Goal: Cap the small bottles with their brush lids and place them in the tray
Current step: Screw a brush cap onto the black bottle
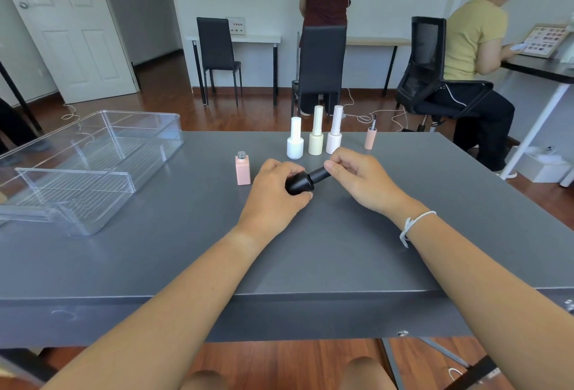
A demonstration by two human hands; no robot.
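Observation:
My left hand (273,190) grips the round body of a black bottle (299,184), tilted over the grey table (310,249). My right hand (357,178) pinches its black lid (320,174), which sits on the bottle's neck. An open pink square bottle (243,169) stands just left of my left hand. Behind my hands stand three capped bottles: white (295,139), cream (316,131) and pale pink (334,131). A pink brush lid (370,137) stands upside down at the back right, brush up. The clear plastic tray (93,153) lies at the left with nothing in it.
The table's far edge runs just behind the capped bottles. Beyond it are black chairs (320,60), desks, one person standing and one person seated at the right. A white door (62,23) is at the back left.

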